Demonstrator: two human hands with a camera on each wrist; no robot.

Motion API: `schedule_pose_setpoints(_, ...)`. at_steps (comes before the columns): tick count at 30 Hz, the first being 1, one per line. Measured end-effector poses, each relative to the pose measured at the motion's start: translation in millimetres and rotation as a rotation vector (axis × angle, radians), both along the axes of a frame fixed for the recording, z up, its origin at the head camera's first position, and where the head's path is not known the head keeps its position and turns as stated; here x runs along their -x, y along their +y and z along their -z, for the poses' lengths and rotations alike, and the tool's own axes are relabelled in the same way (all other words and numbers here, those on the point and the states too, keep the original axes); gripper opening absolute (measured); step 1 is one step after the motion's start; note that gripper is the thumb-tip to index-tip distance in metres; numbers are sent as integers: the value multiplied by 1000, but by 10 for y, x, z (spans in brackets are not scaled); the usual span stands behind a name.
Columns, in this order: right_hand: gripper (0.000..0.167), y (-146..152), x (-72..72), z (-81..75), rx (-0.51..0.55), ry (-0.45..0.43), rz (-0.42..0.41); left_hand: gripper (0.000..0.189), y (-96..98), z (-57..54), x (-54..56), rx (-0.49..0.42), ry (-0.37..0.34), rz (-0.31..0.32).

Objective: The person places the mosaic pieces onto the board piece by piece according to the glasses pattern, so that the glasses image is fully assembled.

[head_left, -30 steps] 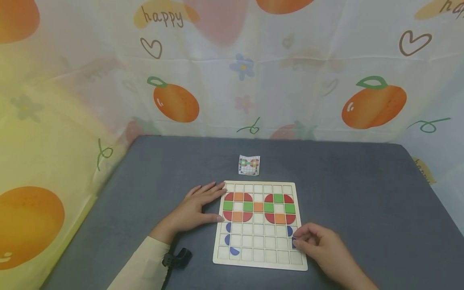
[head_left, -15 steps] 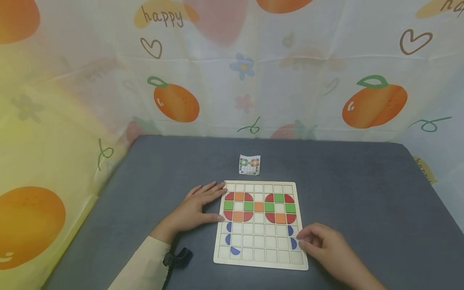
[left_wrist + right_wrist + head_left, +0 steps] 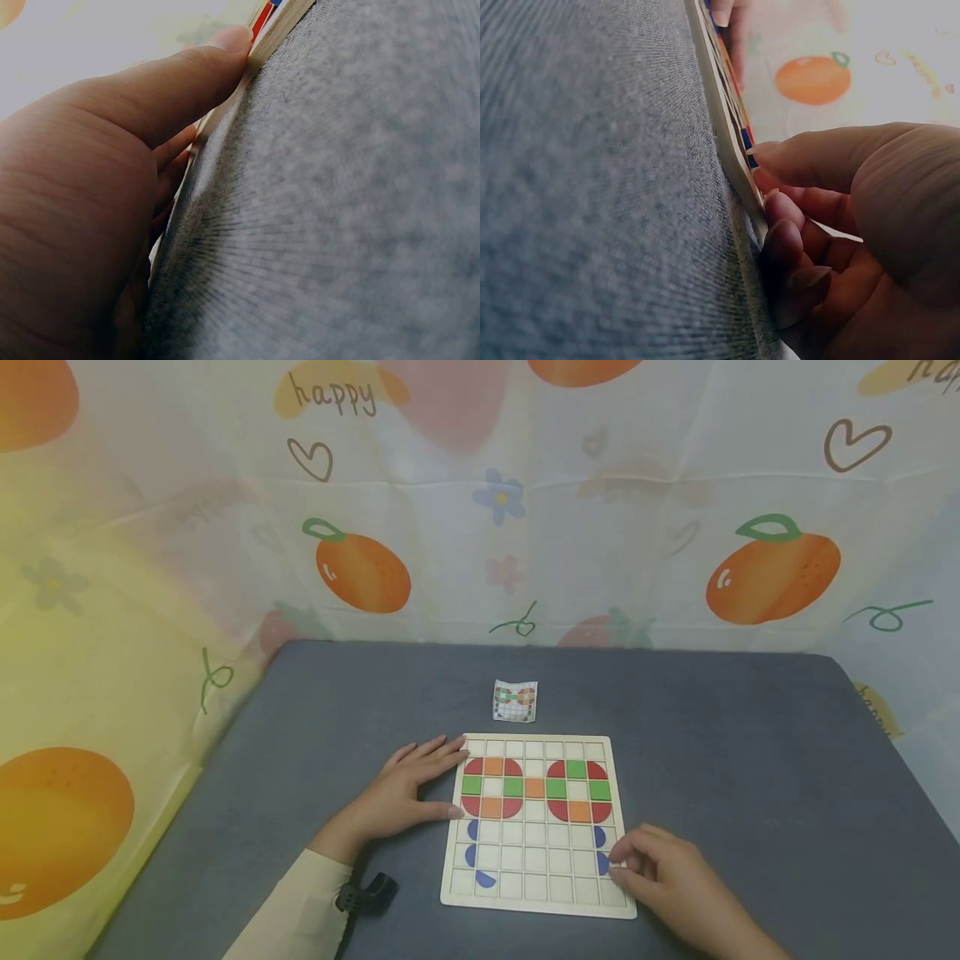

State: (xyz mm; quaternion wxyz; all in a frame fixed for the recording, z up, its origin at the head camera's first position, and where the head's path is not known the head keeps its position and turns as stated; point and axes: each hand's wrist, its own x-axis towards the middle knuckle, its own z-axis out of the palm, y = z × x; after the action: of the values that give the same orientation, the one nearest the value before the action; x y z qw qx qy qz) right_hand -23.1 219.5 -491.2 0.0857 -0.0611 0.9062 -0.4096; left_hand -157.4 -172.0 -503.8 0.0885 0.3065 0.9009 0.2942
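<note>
A pale square grid board [image 3: 517,906] lies on the dark table, with red, orange, green and blue tiles set in it. My left hand [image 3: 401,793] rests at the board's left edge, fingers spread and thumb tip on the rim; in the left wrist view the thumb [image 3: 180,82] lies along that edge. At the right side, my right hand [image 3: 667,877] pinches a blue half-circle tile [image 3: 603,863] by its right edge with thumb and forefinger. Its other fingers are curled under in the right wrist view. Another blue half-circle tile [image 3: 600,837] sits one cell above.
Behind the board lies a small printed pattern card [image 3: 515,702]. Several blue tiles sit down the board's left side, one of them a tilted half-circle [image 3: 486,879]. A black strap [image 3: 367,895] is at my left wrist. A printed curtain [image 3: 450,552] hangs behind the table.
The blue half-circle tile under my right fingertips has shifted slightly left within its cell, and the right fingers moved with it. My left hand stays in place.
</note>
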Motion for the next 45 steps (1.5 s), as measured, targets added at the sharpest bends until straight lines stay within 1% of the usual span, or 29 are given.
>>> schedule_pose_setpoints(1, 15, 3, -5, 1, 5, 14, -6, 88, -1, 3, 1, 0, 0, -1)
schedule_pose_setpoints(4, 16, 38, -20, 28, 52, 116, -42, 88, 2, 4, 1, -1, -3, -3)
schedule_pose_setpoints(7, 15, 81, -25, 27, 132, 163, -40, 89, 3, 3, 1, 0, -6, -5)
schedule_pose_setpoints(8, 14, 100, -22, 18, 172, 160, -36, 89, 4, 2, 1, 1, -6, -5)
schedule_pose_setpoints(10, 13, 132, -18, -30, 234, 117, 0, 89, 3, 1, 0, 4, -6, -6)
schedule_pose_setpoints(12, 17, 188, -14, -73, 308, 111, 4, 89, 2, 1, 0, 4, -7, -7)
schedule_pose_setpoints(16, 36, 350, 4, -122, 416, 161, -45, 89, -1, 4, 0, 0, -8, -5)
schedule_pose_setpoints(17, 40, 402, 11, -123, 447, 176, -68, 89, -2, 3, 1, -2, -9, -4)
schedule_pose_setpoints(21, 55, 612, 51, -107, 521, 202, -129, 89, -2, 3, 1, -8, -9, 1)
schedule_pose_setpoints(23, 59, 715, 74, -88, 547, 209, -150, 89, -3, 3, 0, -9, -8, 1)
schedule_pose_setpoints(25, 61, 810, 92, -65, 578, 200, -158, 89, -5, 5, 0, -9, -7, 1)
schedule_pose_setpoints(28, 60, 938, 120, -31, 597, 173, -161, 89, -5, 9, 1, -7, -6, 2)
schedule_pose_setpoints(30, 61, 1021, 137, -1, 616, 156, -187, 89, -5, 12, 3, -7, -6, 4)
schedule_pose_setpoints(32, 60, 1094, 154, 26, 610, 140, -210, 89, -7, 14, 5, -8, -6, 6)
schedule_pose_setpoints(34, 55, 1164, 166, 49, 602, 114, -226, 89, -9, 17, 7, -7, -4, 8)
schedule_pose_setpoints(36, 45, 1218, 158, 67, 555, 70, -197, 88, -10, 18, 9, -7, -4, 9)
schedule_pose_setpoints(39, 32, 1281, 140, 74, 483, -23, -156, 88, -10, 21, 12, -7, -5, 11)
schedule_pose_setpoints(41, 31, 1303, 128, 74, 422, -65, -148, 88, -10, 22, 13, -8, -7, 10)
schedule_pose_setpoints(42, 32, 1311, 127, 70, 395, -80, -157, 88, -11, 23, 12, -8, -8, 10)
schedule_pose_setpoints(45, 31, 1323, 124, 66, 299, -58, -212, 89, -13, 27, 11, -9, -5, 7)
